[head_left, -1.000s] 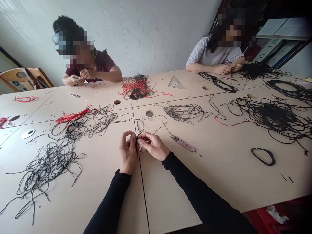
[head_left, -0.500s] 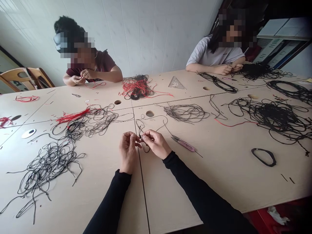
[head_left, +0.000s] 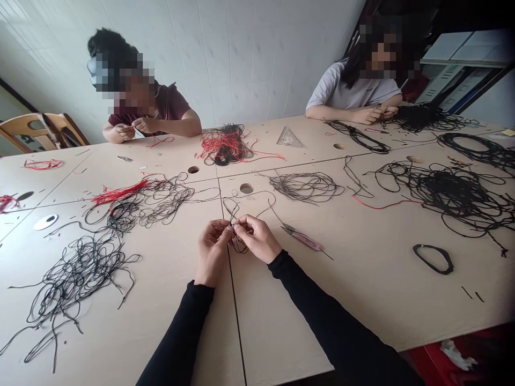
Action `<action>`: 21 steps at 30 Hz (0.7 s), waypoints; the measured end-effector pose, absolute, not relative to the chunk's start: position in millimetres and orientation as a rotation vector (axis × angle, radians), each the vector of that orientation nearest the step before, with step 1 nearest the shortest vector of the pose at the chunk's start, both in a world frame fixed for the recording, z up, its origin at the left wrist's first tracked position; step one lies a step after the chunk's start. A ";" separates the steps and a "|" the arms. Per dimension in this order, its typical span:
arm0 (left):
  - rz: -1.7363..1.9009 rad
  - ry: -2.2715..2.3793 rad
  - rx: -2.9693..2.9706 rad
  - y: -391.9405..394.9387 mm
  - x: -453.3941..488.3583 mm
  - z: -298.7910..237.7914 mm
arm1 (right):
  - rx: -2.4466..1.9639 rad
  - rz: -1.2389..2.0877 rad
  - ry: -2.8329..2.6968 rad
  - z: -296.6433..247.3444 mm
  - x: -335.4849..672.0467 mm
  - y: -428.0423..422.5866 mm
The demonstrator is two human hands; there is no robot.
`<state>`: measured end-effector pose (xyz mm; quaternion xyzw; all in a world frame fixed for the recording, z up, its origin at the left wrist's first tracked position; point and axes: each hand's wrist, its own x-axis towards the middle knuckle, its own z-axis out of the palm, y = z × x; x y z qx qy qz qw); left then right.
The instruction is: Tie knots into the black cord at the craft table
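Observation:
My left hand (head_left: 212, 250) and my right hand (head_left: 257, 238) meet fingertip to fingertip over the middle seam of the table (head_left: 281, 316). Both pinch a thin black cord (head_left: 237, 206) that loops away across the table behind them. A small loop of the same cord hangs under my right fingers. Pink-handled snips (head_left: 302, 237) lie just right of my right hand. Both arms wear black sleeves.
Tangles of black cord lie at the left (head_left: 76, 273), centre (head_left: 306, 186) and right (head_left: 454, 195). A red and black bundle (head_left: 225, 145) sits at the far middle, a black cord ring (head_left: 433, 258) at the right. Two other people work cords at the far side.
My two hands have drawn closer until the fingertips touch, and the cord loop between them has become smaller. The person at the far left has lowered their hands a little.

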<state>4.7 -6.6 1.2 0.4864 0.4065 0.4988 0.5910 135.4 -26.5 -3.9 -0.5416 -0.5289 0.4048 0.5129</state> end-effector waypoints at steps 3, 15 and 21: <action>1.172 0.935 1.141 -6.6 4.7 0.5 | -1.289 0.991 -1.244 -6.1 135.8 -25.6; 1.138 0.929 1.100 -6.3 5.7 2.1 | -1.252 0.995 -1.222 -7.4 138.2 -24.8; 1.148 0.894 1.118 -6.0 7.2 1.0 | -1.295 0.941 -1.242 -3.8 137.9 -25.3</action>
